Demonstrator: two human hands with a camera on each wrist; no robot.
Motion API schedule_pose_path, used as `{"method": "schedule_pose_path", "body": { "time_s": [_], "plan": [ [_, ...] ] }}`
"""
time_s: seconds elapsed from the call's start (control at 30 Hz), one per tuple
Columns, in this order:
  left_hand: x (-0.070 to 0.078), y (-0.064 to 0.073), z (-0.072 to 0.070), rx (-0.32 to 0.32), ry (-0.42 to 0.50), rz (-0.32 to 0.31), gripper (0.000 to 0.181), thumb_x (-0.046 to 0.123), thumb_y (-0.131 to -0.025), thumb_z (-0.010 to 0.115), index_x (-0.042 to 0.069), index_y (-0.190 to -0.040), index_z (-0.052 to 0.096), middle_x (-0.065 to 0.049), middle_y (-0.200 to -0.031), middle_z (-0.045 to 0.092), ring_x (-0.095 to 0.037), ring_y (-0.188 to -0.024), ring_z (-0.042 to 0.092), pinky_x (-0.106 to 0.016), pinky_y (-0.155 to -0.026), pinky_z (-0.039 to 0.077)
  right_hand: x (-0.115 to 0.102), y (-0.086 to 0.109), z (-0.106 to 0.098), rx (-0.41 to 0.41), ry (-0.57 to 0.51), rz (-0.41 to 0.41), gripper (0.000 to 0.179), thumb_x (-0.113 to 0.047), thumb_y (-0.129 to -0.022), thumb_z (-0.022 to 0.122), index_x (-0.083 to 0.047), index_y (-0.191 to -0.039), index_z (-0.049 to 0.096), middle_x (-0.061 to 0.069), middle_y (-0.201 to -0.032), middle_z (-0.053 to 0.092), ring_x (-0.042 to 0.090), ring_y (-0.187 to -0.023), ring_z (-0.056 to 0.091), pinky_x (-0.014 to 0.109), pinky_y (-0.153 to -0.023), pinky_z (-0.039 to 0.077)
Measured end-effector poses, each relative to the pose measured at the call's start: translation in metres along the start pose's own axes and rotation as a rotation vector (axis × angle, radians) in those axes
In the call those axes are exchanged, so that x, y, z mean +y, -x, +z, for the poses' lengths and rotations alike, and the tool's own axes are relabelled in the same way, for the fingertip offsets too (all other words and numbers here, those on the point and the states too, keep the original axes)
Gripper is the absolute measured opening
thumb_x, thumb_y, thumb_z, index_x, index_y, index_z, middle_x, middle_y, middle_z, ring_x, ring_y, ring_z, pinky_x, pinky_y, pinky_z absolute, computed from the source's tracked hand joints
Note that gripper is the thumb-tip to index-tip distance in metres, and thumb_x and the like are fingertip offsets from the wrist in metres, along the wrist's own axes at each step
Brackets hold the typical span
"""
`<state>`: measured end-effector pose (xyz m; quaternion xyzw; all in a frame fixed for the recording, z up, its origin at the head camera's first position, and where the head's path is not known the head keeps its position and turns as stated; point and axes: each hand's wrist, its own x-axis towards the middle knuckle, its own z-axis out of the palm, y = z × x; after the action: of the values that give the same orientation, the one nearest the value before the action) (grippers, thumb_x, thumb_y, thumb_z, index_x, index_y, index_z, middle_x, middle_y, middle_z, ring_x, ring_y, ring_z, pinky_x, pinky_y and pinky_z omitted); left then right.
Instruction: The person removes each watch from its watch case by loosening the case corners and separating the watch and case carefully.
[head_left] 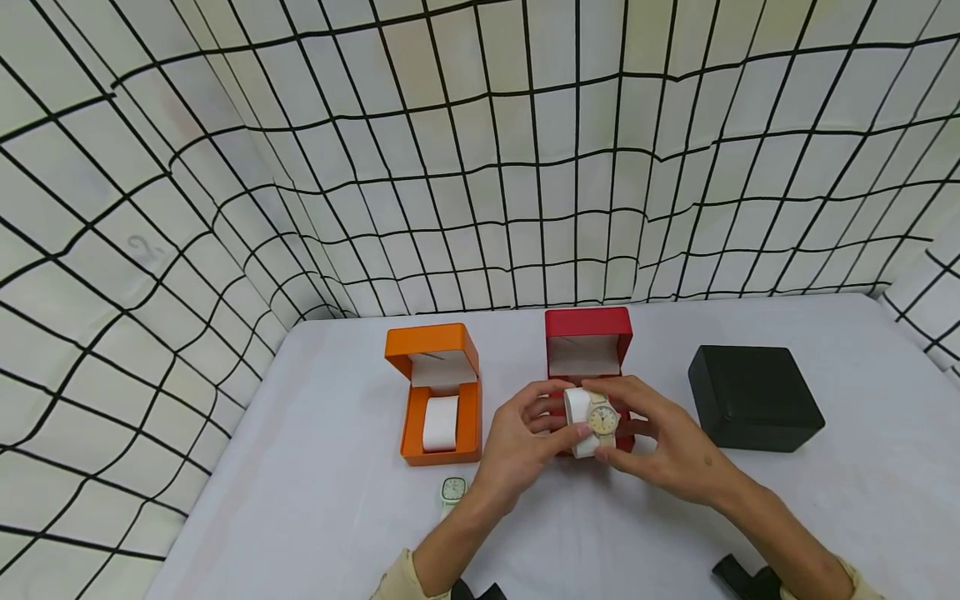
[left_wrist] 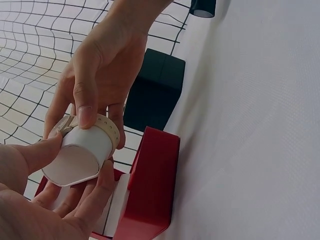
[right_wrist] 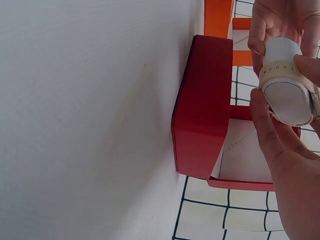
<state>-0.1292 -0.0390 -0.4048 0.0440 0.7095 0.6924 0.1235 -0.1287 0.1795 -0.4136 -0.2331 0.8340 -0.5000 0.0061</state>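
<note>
A cream-strapped watch (head_left: 603,419) with a round face is wrapped round one end of a white watch cushion (head_left: 577,408). My left hand (head_left: 528,442) grips the cushion from the left, thumb near the watch face. On the other side my right hand (head_left: 660,442) pinches the watch and cushion between thumb and fingers. In the left wrist view the cushion's flat end (left_wrist: 72,165) faces me, and the strap (left_wrist: 107,129) circles its far end. Right behind the hands stands a red watch box (head_left: 588,342), lid raised, its base partly hidden by them.
An orange watch box (head_left: 432,354) stands open at left, holding a white cushion (head_left: 440,423). A pale green watch (head_left: 453,490) with a squarish face lies near my left forearm. At right sits a closed black box (head_left: 753,396). Black-lined netting (head_left: 487,167) rises behind the white table (head_left: 337,500).
</note>
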Motion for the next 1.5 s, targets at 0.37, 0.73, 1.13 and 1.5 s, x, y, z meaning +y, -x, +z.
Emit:
{"method": "schedule_pose_path", "body": {
  "time_s": [0.37, 0.73, 1.13, 1.5],
  "plan": [
    [0.0012, -0.0005, -0.0014, -0.006, -0.028, -0.015, 0.050, 0.017, -0.089, 0.084, 0.011, -0.136, 0.067, -0.015, -0.125, 0.073, -0.026, -0.108, 0.076, -0.035, -0.085, 0.065, -0.0009, 0.0029, -0.0021, -0.030, -0.038, -0.021, 0.079, -0.018, -0.085, 0.087, -0.025, -0.154, 0.051, 0.004, -0.148, 0.054, 0.024, -0.122, 0.056, 0.037, -0.095, 0.063],
    [0.0005, -0.0018, -0.0022, -0.010, -0.056, -0.011, 0.052, 0.017, -0.089, 0.083, 0.010, -0.138, 0.067, -0.015, -0.124, 0.074, -0.025, -0.105, 0.077, -0.032, -0.085, 0.065, -0.0010, 0.0037, -0.0023, -0.063, -0.048, 0.007, 0.085, -0.012, -0.085, 0.086, -0.023, -0.158, 0.045, 0.006, -0.149, 0.051, 0.025, -0.124, 0.053, 0.040, -0.097, 0.062],
    [0.0006, -0.0036, -0.0028, -0.028, -0.060, -0.013, 0.054, 0.016, -0.089, 0.083, 0.008, -0.139, 0.066, -0.015, -0.123, 0.074, -0.023, -0.101, 0.077, -0.030, -0.082, 0.065, 0.0007, 0.0049, -0.0023, -0.074, -0.060, -0.004, 0.088, -0.003, -0.083, 0.085, -0.020, -0.159, 0.044, 0.007, -0.148, 0.051, 0.011, -0.122, 0.052, 0.040, -0.096, 0.063],
    [-0.0005, -0.0038, -0.0027, -0.030, -0.063, -0.021, 0.055, 0.017, -0.090, 0.083, 0.007, -0.140, 0.065, -0.016, -0.125, 0.073, -0.024, -0.105, 0.077, -0.031, -0.084, 0.065, 0.0002, 0.0063, -0.0029, -0.086, -0.070, 0.002, 0.090, 0.001, -0.082, 0.083, -0.018, -0.160, 0.043, 0.008, -0.144, 0.052, 0.011, -0.123, 0.052, 0.040, -0.096, 0.062]
  ]
}}
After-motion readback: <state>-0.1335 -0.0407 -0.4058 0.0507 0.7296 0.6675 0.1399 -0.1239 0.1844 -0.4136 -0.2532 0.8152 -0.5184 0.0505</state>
